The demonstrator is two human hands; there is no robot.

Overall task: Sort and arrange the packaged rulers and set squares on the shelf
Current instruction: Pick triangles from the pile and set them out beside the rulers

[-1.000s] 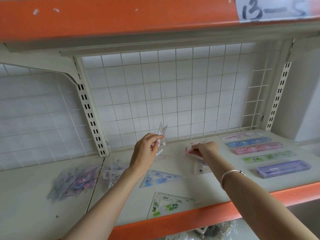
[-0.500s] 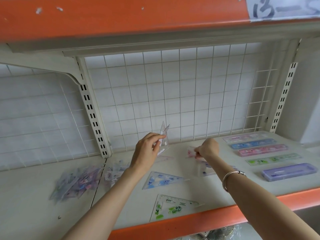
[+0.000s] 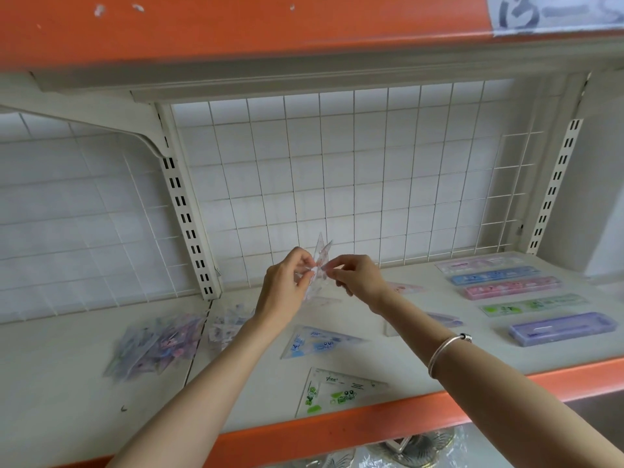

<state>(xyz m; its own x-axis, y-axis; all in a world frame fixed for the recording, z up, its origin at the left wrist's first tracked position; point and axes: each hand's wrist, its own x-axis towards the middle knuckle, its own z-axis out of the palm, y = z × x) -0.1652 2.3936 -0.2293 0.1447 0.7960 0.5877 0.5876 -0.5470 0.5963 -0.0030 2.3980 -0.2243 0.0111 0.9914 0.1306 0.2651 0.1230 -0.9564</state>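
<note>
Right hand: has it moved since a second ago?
Yes. The right hand rose off the shelf and went left, now above the blue set square, meeting the left hand on the held set square.

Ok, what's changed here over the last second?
The right hand rose off the shelf with a pink set square and moved left. It now pinches it against the upright set square in the left hand. The left hand kept its grip, nearly in place. The blue set square, green set square, rulers and pile of packets lie as before.
</note>
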